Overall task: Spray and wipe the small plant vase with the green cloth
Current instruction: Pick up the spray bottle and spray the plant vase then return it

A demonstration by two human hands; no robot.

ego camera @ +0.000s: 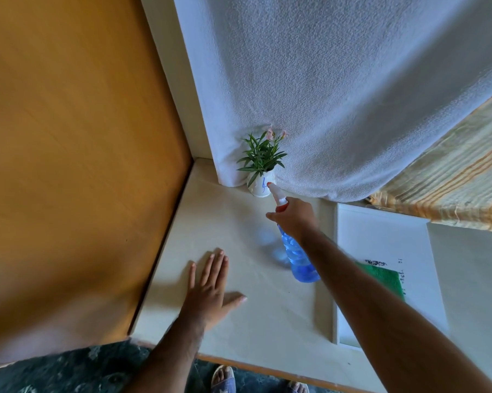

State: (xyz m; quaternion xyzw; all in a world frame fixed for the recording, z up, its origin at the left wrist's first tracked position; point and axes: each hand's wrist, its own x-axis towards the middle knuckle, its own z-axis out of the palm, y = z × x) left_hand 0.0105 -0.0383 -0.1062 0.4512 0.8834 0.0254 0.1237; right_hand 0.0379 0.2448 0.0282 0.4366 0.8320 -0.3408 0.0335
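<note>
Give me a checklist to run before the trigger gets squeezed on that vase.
1. Nozzle aimed at the vase: ok, tip sits right at its side.
2. Right hand gripping the spray bottle: ok.
3. Finger on the trigger: cannot tell, hidden by the hand.
4. Left hand clear of the spray: ok, flat on the table, well short of the vase.
5. Green cloth within reach: ok, lying by the right forearm.
6. Curtain clear of spray: not ok, it hangs right behind the vase.
</note>
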